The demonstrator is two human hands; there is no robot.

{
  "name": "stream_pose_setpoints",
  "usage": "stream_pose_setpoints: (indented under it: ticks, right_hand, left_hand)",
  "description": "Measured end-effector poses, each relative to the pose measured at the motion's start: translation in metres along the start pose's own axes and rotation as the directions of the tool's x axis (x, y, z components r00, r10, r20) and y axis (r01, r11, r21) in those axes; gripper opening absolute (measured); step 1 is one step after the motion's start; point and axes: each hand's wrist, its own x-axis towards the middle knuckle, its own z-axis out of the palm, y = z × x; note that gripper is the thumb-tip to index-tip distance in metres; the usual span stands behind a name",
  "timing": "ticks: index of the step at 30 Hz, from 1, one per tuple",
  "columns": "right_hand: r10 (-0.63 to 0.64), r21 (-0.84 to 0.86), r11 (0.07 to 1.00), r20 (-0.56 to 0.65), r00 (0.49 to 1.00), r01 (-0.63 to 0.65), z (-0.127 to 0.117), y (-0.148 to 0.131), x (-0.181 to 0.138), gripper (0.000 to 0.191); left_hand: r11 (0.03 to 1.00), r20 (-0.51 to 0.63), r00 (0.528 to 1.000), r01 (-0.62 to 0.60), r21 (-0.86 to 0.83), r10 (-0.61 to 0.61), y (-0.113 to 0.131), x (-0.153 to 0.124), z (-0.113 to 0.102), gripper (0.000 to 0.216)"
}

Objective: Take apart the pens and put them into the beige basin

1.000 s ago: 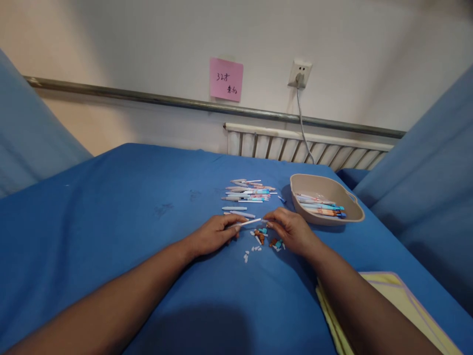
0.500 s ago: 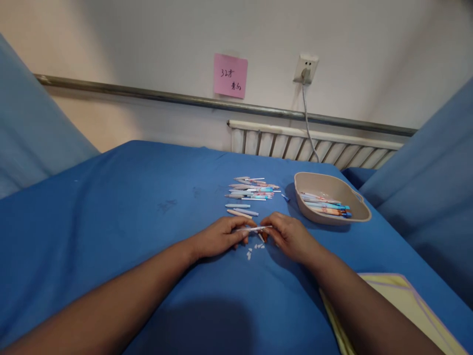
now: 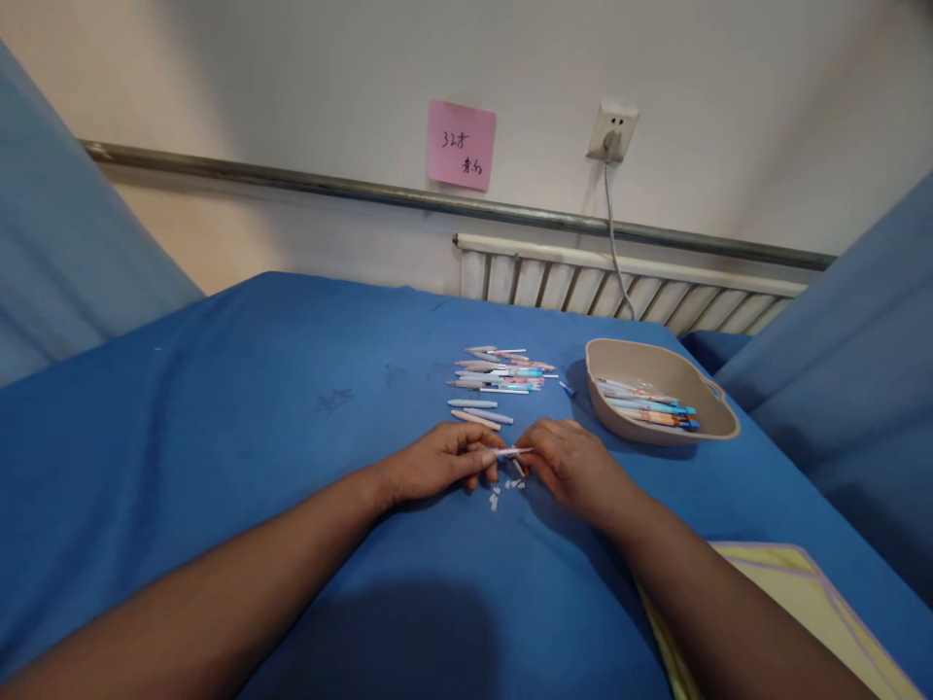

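My left hand [image 3: 437,462] and my right hand [image 3: 572,462] rest on the blue cloth [image 3: 255,428], fingertips almost touching. Between them they pinch a thin white pen refill [image 3: 510,452], held roughly level just above the cloth. Small white bits [image 3: 500,494] lie scattered under the fingers. My right hand covers the small coloured pen parts beneath it. A pile of pen barrels and refills [image 3: 500,374] lies just beyond my hands, with three loose barrels [image 3: 477,411] nearer.
A beige tray [image 3: 718,423] holding several assembled pens stands to the right of the pile. A yellow folded cloth [image 3: 809,603] lies at the near right. Behind the table are a radiator, a wall socket with a cable and a pink note [image 3: 461,144].
My hands have drawn together along the white refill, so less of it shows between them. My right hand has slid left over the small coloured parts. The camera has shifted slightly.
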Motion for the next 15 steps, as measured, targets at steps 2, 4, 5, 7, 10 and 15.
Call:
stream_pose_setpoints:
  ticks: [2, 4, 5, 7, 10, 15]
  right_hand:
    - [-0.018, -0.069, 0.997, 0.01, 1.0, 0.019, -0.0017, -0.0026, 0.0012, 0.018]
    - [-0.019, -0.1, 0.995, 0.02, 1.0, 0.021, -0.0022, -0.0046, 0.0019, 0.021]
    - [-0.013, -0.099, 0.995, 0.027, 1.0, 0.016, -0.0018, -0.0051, 0.002, 0.022]
    - [0.004, -0.07, 0.998, 0.047, 0.999, -0.001, -0.0001, -0.005, 0.0016, 0.023]
    - [0.044, -0.014, 0.999, 0.064, 0.997, -0.043, 0.0035, -0.0035, 0.0, 0.022]
    - [0.073, 0.025, 0.997, -0.012, 0.997, -0.073, 0.0051, -0.0035, -0.0021, 0.019]
  left_hand:
    - [1.0, -0.007, 1.0, -0.005, -0.007, 0.005, 0.0003, 0.0, 0.0014, 0.032]
    - [1.0, -0.013, 1.0, -0.009, -0.009, 0.008, 0.0007, 0.0, 0.0026, 0.03]
    - [1.0, -0.017, 1.0, -0.012, -0.004, 0.012, 0.0009, 0.0001, 0.003, 0.03]
    - [1.0, -0.025, 0.999, -0.02, 0.023, 0.021, 0.0006, 0.0003, 0.0031, 0.028]
    - [0.997, -0.027, 0.999, -0.031, 0.064, 0.033, -0.0009, 0.0008, 0.0019, 0.028]
    - [0.999, -0.011, 1.0, 0.016, 0.038, -0.016, -0.0009, 0.0006, -0.001, 0.028]
